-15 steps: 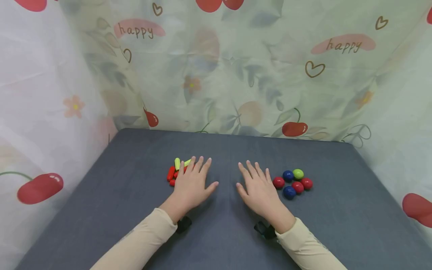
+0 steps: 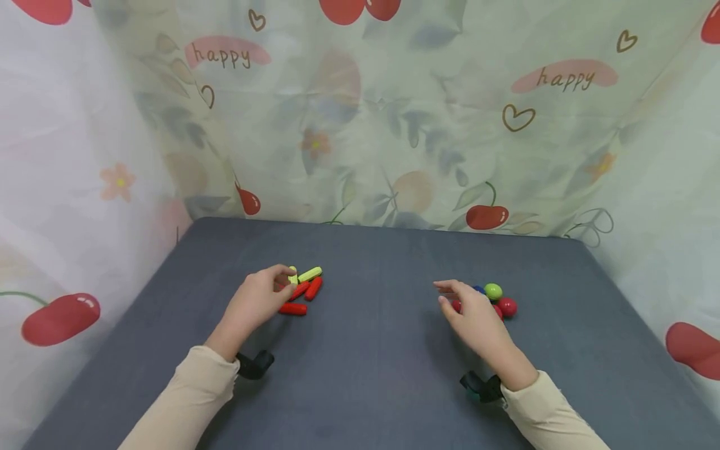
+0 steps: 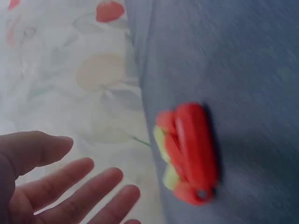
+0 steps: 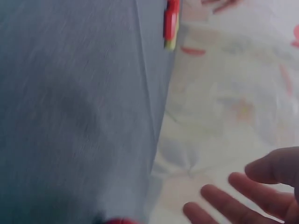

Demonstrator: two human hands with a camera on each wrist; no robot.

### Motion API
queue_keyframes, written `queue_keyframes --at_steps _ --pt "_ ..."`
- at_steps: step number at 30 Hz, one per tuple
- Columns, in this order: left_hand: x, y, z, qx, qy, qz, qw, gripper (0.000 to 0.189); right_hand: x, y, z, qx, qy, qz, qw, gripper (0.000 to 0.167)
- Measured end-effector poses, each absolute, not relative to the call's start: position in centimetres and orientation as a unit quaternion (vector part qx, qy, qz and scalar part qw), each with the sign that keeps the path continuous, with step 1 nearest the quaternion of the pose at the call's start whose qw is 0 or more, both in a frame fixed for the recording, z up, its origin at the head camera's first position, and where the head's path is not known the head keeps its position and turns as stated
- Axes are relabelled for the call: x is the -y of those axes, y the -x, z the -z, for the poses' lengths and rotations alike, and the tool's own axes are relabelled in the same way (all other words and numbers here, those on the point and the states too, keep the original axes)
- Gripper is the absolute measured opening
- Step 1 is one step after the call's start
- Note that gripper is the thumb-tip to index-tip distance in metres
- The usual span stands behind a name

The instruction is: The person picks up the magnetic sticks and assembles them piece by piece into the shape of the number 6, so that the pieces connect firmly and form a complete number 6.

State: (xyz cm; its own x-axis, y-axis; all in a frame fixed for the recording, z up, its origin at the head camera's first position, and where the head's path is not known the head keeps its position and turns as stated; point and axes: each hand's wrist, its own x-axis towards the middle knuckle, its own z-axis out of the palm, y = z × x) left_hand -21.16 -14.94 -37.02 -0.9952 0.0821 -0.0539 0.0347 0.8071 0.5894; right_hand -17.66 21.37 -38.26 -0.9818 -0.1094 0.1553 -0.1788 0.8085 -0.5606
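Observation:
My left hand (image 2: 253,301) hovers at the near left side of a small group of short red cylinders (image 2: 294,309) and yellow-green cylinders (image 2: 310,274). Its fingers (image 3: 110,179) are loosely bent and apart from the thumb, with nothing between them in the left wrist view. On the right, my right hand (image 2: 478,322) hangs over a cluster of small balls, partly covering them. A green ball (image 2: 493,291) and a red ball (image 2: 507,307) show beyond it; a blue ball is mostly hidden. The right fingers (image 4: 224,203) are relaxed and hold nothing.
Both groups lie on a dark grey cloth-covered table (image 2: 371,375), with a gap between them. A printed curtain (image 2: 382,125) hangs behind the table and along both sides. A black strap (image 2: 255,364) sits at the left wrist, another (image 2: 480,386) at the right.
Both hands were spread flat near the middle; they have moved apart, the left to the left and the right to the right, fingers now more bent. More cylinders show; some balls are now covered.

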Motion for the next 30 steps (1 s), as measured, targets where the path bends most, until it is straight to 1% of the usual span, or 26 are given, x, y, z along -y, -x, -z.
queue_keyframes --at_steps 5,10,17,25,30 --pt "16.8 21.7 38.0 -0.935 -0.011 -0.349 0.060 0.031 -24.3 17.8 38.4 0.928 -0.049 -0.360 0.086 0.029" --pt "17.9 21.9 39.0 -0.930 -0.011 -0.358 0.086 0.028 -26.9 17.7 38.6 0.922 -0.042 -0.371 0.105 0.028" --pt "18.6 22.1 40.0 -0.914 -0.018 -0.383 0.134 0.030 -28.9 17.4 39.5 0.921 -0.048 -0.378 0.082 0.034" --pt "18.8 22.2 40.4 -0.899 -0.017 -0.410 0.150 0.028 -28.9 17.0 40.6 0.929 -0.041 -0.363 0.063 0.040" --pt "18.7 22.1 40.4 -0.898 -0.022 -0.411 0.153 0.029 -28.9 16.9 40.9 0.940 -0.035 -0.335 0.059 0.038"
